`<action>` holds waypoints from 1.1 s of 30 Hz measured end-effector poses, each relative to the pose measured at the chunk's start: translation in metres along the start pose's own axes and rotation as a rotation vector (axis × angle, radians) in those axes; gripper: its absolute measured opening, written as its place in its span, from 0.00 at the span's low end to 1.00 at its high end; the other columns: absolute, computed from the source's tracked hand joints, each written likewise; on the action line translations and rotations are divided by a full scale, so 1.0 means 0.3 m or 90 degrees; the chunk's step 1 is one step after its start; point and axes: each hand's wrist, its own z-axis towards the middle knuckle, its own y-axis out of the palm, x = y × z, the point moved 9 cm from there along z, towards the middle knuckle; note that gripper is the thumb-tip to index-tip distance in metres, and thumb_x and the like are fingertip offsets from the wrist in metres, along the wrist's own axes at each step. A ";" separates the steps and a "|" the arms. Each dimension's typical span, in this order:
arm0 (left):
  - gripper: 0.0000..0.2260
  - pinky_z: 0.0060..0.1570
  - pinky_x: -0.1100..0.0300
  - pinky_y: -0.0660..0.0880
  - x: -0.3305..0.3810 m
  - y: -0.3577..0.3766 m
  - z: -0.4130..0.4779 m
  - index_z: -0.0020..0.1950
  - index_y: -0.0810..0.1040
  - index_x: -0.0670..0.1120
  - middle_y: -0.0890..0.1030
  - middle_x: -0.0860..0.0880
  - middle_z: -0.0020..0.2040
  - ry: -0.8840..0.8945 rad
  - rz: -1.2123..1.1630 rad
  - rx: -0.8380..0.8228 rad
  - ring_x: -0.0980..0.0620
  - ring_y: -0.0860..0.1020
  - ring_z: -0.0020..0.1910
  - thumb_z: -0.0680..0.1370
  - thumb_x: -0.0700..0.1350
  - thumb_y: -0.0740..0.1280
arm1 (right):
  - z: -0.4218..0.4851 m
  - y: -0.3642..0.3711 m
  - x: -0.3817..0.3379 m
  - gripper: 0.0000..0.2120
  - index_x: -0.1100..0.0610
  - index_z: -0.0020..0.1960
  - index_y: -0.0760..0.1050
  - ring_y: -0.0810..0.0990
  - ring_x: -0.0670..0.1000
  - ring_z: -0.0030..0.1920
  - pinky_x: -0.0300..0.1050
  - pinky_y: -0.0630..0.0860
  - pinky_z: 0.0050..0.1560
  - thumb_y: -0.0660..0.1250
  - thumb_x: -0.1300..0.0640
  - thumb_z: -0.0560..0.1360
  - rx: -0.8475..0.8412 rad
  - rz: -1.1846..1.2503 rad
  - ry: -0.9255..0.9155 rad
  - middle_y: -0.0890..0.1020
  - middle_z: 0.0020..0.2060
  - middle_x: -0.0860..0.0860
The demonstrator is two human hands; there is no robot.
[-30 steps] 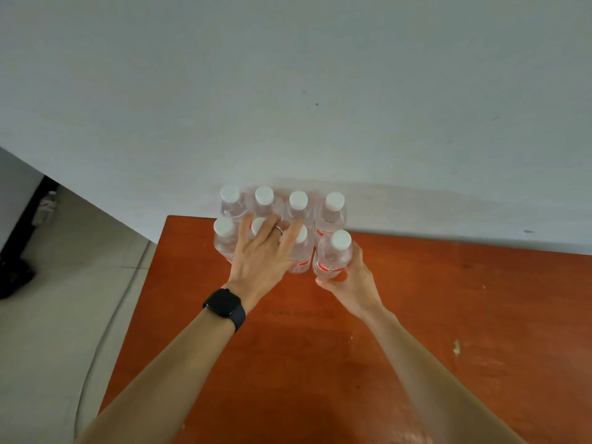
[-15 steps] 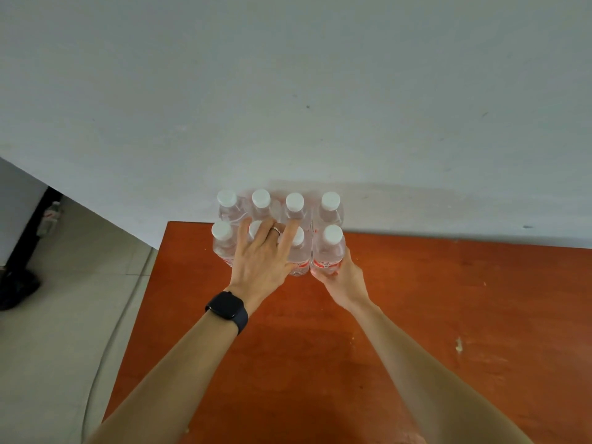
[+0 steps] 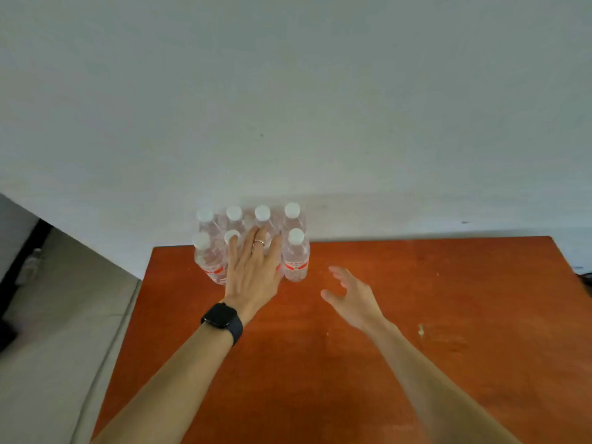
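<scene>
Now the right hand (image 3: 352, 302) had released the front-right bottle (image 3: 296, 259) and drawn back, fingers spread empty, while the left hand (image 3: 253, 270) still steadied the likely finished bottle rows (image 3: 209, 261) with straight fingers.

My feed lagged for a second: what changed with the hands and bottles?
The right hand let go of the front right bottle and drew back, open above the table. That bottle now stands in the front row. The left hand stays flat against the front bottles; the back row has not moved.
</scene>
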 end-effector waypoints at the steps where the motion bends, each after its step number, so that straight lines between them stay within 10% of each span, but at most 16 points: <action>1: 0.30 0.69 0.33 0.62 0.042 -0.017 -0.012 0.71 0.72 0.47 0.71 0.41 0.74 0.005 -0.004 -0.006 0.40 0.67 0.75 0.71 0.49 0.76 | -0.049 -0.046 0.005 0.27 0.47 0.75 0.67 0.72 0.49 0.71 0.39 0.67 0.65 0.69 0.48 0.77 0.020 -0.009 -0.015 0.75 0.70 0.46; 8: 0.19 0.76 0.36 0.47 0.610 -0.119 -0.142 0.72 0.72 0.51 0.63 0.45 0.80 0.169 -0.075 -0.085 0.45 0.54 0.81 0.81 0.52 0.63 | -0.571 -0.437 0.205 0.22 0.43 0.72 0.71 0.73 0.37 0.54 0.36 0.71 0.59 0.67 0.46 0.79 0.187 -0.035 -0.033 0.76 0.66 0.41; 20: 0.20 0.74 0.47 0.58 2.001 -0.576 -0.995 0.73 0.71 0.56 0.71 0.51 0.75 0.642 -0.279 -0.072 0.50 0.65 0.75 0.82 0.56 0.60 | -2.077 -0.816 0.927 0.18 0.40 0.70 0.72 0.68 0.49 0.72 0.48 0.64 0.72 0.63 0.44 0.80 0.605 -0.085 0.290 0.71 0.72 0.41; 33: 0.21 0.75 0.51 0.57 2.904 -0.983 -1.985 0.75 0.69 0.57 0.69 0.52 0.76 0.997 -0.349 -0.081 0.50 0.66 0.74 0.82 0.56 0.61 | -3.283 -0.768 1.390 0.20 0.43 0.72 0.72 0.63 0.49 0.75 0.45 0.57 0.75 0.65 0.46 0.80 0.883 -0.019 0.573 0.71 0.72 0.43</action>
